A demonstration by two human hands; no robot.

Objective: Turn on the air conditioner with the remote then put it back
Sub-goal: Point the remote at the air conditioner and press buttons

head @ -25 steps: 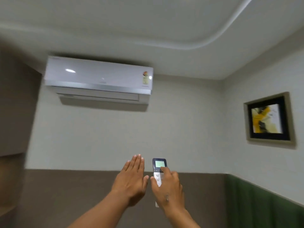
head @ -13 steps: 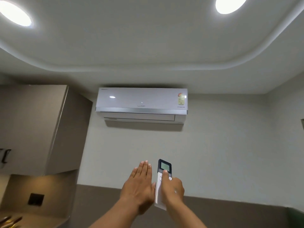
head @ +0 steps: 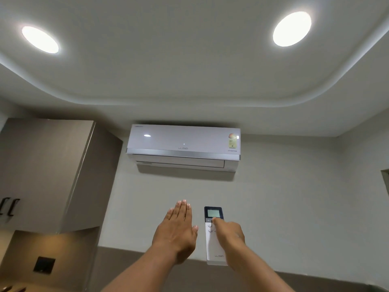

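A white wall-mounted air conditioner [head: 183, 144] hangs high on the far wall, its lower flap closed and a small white dot lit on its front. My right hand [head: 230, 236] holds a slim white remote [head: 213, 244] upright below the unit, thumb resting on the buttons just under its small lit screen. My left hand [head: 177, 230] is raised beside the remote, flat, fingers together and pointing up, holding nothing and a little apart from the remote.
A tall brown cabinet [head: 48, 173] with black handles fills the left side. Two round ceiling lights [head: 40, 40] shine above. A dark wall socket [head: 44, 265] sits low on the left. A picture frame edge [head: 385, 182] shows at the far right.
The view has swung left and tilted up, bringing the air conditioner to the centre and the ceiling lights into sight. Both hands stay raised, the remote still pointed at the unit.
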